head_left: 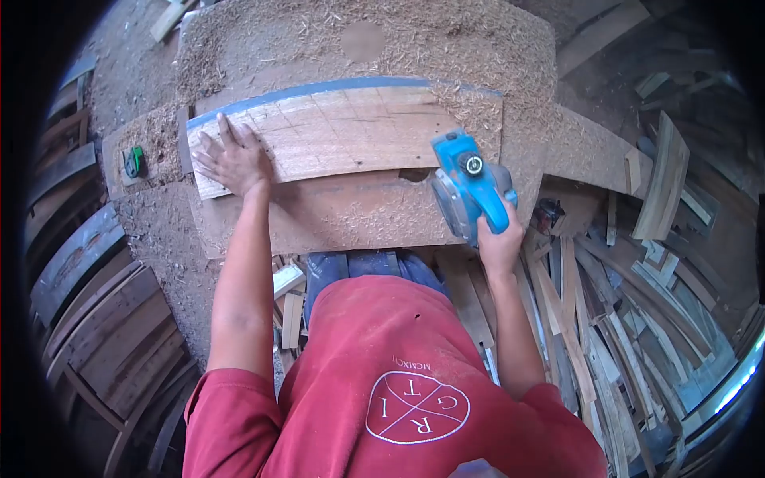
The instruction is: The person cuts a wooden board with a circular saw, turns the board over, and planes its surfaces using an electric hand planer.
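Note:
A wooden board (343,131) with a blue-painted far edge lies across the workbench (335,211). Flat on the board's left end rests my left hand (237,159), its fingers spread. My right hand (500,239) is wrapped round the rear handle of a blue electric planer (470,179). The planer is at the right end of the board, tilted on its side. Its underside is turned away, so I cannot tell whether it touches the wood.
Wood shavings (478,40) cover much of the bench. A green tape measure (134,162) lies at the left. Curved planks (111,319) are stacked on the left floor, and loose offcuts (606,342) are piled at the right. A dark red-and-black tool (548,213) sits below the bench's right side.

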`<state>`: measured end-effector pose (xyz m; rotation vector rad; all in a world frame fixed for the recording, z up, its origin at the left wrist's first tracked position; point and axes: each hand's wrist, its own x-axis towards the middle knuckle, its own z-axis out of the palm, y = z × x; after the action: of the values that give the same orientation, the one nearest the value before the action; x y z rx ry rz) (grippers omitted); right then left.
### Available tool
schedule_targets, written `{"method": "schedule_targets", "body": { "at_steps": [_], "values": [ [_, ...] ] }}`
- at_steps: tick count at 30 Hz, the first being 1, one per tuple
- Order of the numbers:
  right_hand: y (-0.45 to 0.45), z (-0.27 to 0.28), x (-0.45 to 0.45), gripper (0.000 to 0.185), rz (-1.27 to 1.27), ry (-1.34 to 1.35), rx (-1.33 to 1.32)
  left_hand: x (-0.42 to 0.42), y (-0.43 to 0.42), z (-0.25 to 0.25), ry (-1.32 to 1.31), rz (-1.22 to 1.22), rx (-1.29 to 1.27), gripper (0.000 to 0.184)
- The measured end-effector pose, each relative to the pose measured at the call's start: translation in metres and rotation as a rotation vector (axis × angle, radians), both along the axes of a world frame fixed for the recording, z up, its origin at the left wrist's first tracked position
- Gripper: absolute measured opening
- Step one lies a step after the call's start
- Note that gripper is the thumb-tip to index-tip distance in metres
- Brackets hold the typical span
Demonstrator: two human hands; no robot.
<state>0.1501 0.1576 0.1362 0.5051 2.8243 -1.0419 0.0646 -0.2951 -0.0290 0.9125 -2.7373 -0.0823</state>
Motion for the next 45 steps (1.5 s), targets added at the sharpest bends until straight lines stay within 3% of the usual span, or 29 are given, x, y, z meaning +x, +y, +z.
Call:
{"method": "schedule_targets", "body": {
  "at_steps": [2, 9, 13, 17, 19, 22, 27, 31, 37, 39, 41, 43, 45],
  "values": [
    [-0.004, -0.004, -0.014, 0.039, 0.016, 0.044, 0.055, -0.001, 0.001, 0.002, -0.008, -0.006, 0.002, 0.060],
    [-0.063, -0.011, -0.189, 0.030, 0.091, 0.111, 0.124, -0.003, 0.004, 0.010, -0.036, 0.037, 0.055, 0.060],
    [-0.048, -0.010, -0.167, 0.033, 0.098, 0.080, 0.106, -0.002, -0.001, 0.001, -0.047, 0.044, 0.046, 0.062],
    [0.005, -0.004, -0.061, 0.045, -0.038, 0.007, 0.033, -0.002, -0.001, 0.002, -0.050, 0.049, 0.036, 0.062],
    [0.033, -0.008, -0.005, 0.044, -0.087, 0.072, 0.012, -0.002, 0.000, 0.005, -0.046, 0.055, 0.051, 0.062],
    [0.038, -0.004, 0.002, 0.041, -0.113, 0.051, 0.081, -0.001, -0.001, 0.003, -0.060, 0.035, 0.042, 0.062],
    [0.019, -0.015, -0.117, 0.025, -0.063, 0.159, 0.068, -0.002, -0.001, 0.004, -0.040, 0.032, 0.052, 0.061],
    [0.013, -0.019, -0.193, 0.030, -0.063, 0.239, 0.152, -0.003, -0.001, 0.003, -0.041, 0.031, 0.057, 0.062],
    [0.025, -0.006, -0.140, 0.029, -0.117, 0.150, 0.024, -0.003, -0.004, -0.001, -0.028, 0.048, 0.047, 0.062],
    [0.038, -0.011, -0.094, 0.027, -0.112, 0.121, 0.131, -0.004, -0.001, 0.000, -0.036, 0.063, 0.053, 0.062],
    [0.045, -0.008, -0.048, 0.022, -0.115, 0.171, 0.050, -0.006, -0.001, -0.001, -0.032, 0.069, 0.047, 0.061],
    [0.057, -0.006, -0.001, 0.019, -0.198, 0.017, -0.054, -0.003, -0.001, -0.002, -0.037, 0.060, 0.030, 0.061],
    [0.055, 0.027, 0.027, 0.020, -0.366, -0.228, -0.372, -0.003, -0.003, -0.002, -0.046, 0.064, 0.009, 0.061]
  ]
}}
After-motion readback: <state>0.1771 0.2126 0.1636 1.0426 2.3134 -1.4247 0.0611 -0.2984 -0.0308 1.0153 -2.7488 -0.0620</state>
